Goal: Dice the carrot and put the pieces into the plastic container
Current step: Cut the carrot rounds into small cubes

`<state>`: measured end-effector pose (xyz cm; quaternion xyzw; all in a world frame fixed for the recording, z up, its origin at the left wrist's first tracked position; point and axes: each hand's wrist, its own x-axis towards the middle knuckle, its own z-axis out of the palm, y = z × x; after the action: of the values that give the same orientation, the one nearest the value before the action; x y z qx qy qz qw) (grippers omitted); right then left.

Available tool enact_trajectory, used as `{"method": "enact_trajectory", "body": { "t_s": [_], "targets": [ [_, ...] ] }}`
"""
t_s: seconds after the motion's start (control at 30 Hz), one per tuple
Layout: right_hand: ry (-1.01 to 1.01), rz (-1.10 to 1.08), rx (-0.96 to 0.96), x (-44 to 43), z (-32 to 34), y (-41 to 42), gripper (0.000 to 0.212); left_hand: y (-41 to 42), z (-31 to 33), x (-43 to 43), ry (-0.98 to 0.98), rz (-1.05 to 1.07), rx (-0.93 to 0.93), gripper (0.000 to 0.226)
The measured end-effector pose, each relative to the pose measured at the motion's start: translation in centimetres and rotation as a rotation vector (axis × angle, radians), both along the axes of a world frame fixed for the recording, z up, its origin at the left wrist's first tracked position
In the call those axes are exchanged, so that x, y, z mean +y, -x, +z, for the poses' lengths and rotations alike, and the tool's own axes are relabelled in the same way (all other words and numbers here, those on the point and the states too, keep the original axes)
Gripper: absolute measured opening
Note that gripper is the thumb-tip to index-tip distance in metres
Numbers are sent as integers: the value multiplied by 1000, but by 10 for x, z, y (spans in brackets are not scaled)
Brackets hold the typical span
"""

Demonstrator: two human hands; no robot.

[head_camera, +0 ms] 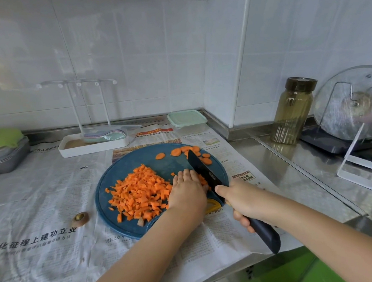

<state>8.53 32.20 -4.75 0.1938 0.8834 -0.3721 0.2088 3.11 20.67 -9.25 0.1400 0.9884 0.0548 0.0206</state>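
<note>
Newspaper (pixel 42 193) over steel counter (pixel 269 157) (right grip (pixel 245 200) around knife (pixel 204 170), left grip (pixel 188 190) flat on carrot (pixel 203 180))

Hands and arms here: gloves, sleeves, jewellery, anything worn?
Nothing worn that shows. The left hand and right hand are bare: no gloves, rings or bands visible. The left forearm and right forearm are bare to the frame edge, with no sleeve, watch or bracelet in view.
</note>
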Motion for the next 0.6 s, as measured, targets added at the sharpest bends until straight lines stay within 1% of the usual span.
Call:
{"method": "enact_trajectory", "body": {
  "t_s": [0.1,0.23,0.33,0.4,0.47,0.53,0.6],
  "targets": [
    [-45,35,-4,-5,4,-2,45,0,-1,-1,5,-7,0,58],
    [-143,113,-2,-17,12,7,57,1,-1,-2,9,-17,17,57],
    [-169,125,19,-21,14,15,56,0,-2,-3,-9,-23,26,57],
    [-104,113,45,-13,8,21,48,-1,-3,-3,-50,-15,32,57],
    [58,58,76,-1,2,21,40,-1,-4,-4,-79,-10,41,59],
    [170,20,104,7,-1,18,41,-3,-2,-3,-81,-15,59,62],
    [193,43,130,10,-2,15,44,-4,0,-4,-74,-20,62,67]
  ]
}}
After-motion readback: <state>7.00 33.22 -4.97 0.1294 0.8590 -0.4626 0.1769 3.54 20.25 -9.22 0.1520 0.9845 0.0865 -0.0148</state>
